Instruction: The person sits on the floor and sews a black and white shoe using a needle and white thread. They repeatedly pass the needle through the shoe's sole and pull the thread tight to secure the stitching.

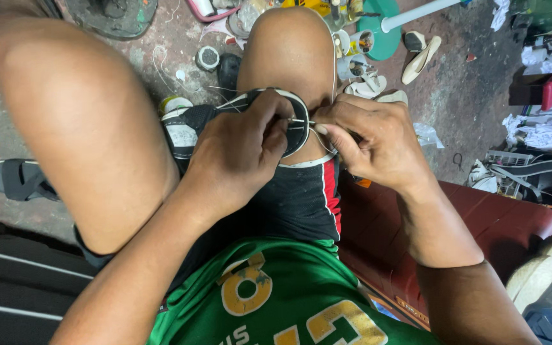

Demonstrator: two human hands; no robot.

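Black shoe with white-edged rubber sole (295, 124) — held between the knees, mid-stitch
Left hand (241, 153) clamps the sole; right hand (368, 144) pinches a thin metal awl (298, 120) — a slip could prick fingers or snap thread

The shoe (289, 124) looks like black matt cloth or leather with a smooth white rubbery rim; a thin metal needle (300, 121) glints against it. The shorts (301, 198) are matt black mesh-like cloth, the jersey (276, 300) green, slightly shiny cloth. The bench (480, 217) has a smooth, glossy dark-red cover. The floor (461, 83) is rough, stained concrete.
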